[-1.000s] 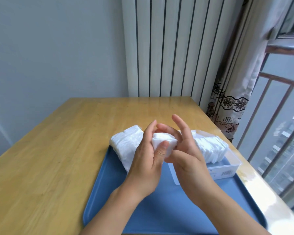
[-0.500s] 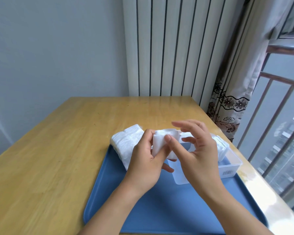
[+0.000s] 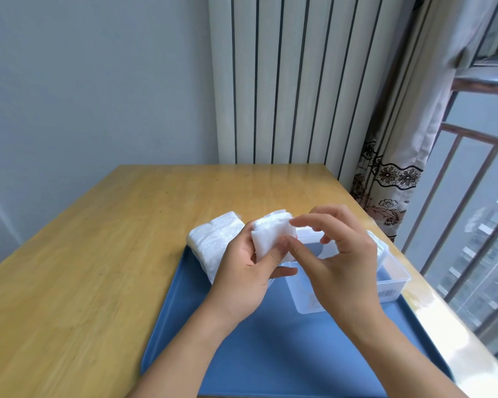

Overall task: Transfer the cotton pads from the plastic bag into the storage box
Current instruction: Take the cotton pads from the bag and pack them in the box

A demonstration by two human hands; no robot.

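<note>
A small stack of white cotton pads is held above the tray, gripped between the thumb and fingers of my left hand. My right hand pinches the stack's right edge with thumb and forefinger, its other fingers curved. The plastic bag of cotton pads lies at the tray's far left corner. The clear storage box sits on the right of the tray, mostly hidden behind my right hand; white pads show at its far end.
A blue tray rests on the wooden table. A radiator stands behind the table. A curtain and a window railing lie to the right.
The pad stack has been turned and lifted slightly. My right hand has shifted from cupping the stack to pinching its right edge, uncovering part of the box.
</note>
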